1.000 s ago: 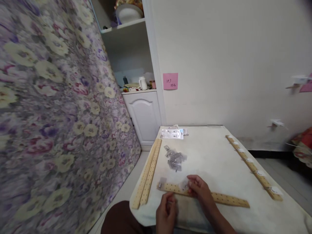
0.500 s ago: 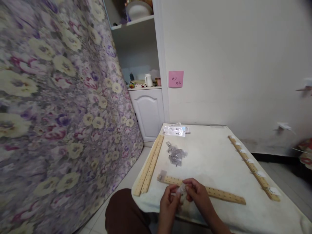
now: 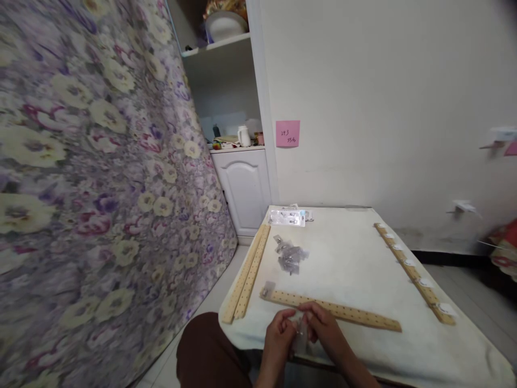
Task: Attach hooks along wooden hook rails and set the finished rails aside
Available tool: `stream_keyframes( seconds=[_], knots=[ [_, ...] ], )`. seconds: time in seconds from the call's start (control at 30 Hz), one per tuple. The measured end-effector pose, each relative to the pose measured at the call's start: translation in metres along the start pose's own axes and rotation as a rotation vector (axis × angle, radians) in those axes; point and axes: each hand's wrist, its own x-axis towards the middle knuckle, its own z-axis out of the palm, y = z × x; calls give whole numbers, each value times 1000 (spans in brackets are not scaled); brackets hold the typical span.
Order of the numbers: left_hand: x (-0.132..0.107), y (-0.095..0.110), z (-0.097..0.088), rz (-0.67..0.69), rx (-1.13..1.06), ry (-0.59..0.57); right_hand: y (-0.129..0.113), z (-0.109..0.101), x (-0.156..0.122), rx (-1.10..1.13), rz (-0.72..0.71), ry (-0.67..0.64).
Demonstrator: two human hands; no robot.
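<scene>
My left hand (image 3: 280, 335) and my right hand (image 3: 322, 327) meet near the table's front edge, fingers closed on a small clear plastic bag (image 3: 299, 333). Something small and shiny shows in it, too small to name. Just beyond my hands lies a perforated wooden strip (image 3: 355, 313), running left to right. On its left end rests another small clear bag (image 3: 267, 290) with a metal piece inside. A heap of similar small bags (image 3: 291, 257) is further back on the table.
Two perforated wooden strips (image 3: 251, 275) lie along the table's left edge. Another strip (image 3: 416, 275) with several white-tagged pieces lies along the right edge. Clear packaging (image 3: 286, 217) sits at the back. A floral curtain (image 3: 109, 215) hangs at left.
My hands have drawn slightly down with the small bag, and the fingers have shifted on it. The view has turned slightly; the strips and heap lie as before.
</scene>
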Motion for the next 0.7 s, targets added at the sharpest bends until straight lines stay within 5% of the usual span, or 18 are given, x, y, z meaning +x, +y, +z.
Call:
stream_keyframes(
  seconds=[0.3, 0.7],
  knots=[
    [3, 1, -5, -8, -103, 168, 11, 18, -10, 49, 212, -159],
    [-2, -1, -3, -44, -129, 77, 11, 9, -3, 144, 81, 91]
  ],
)
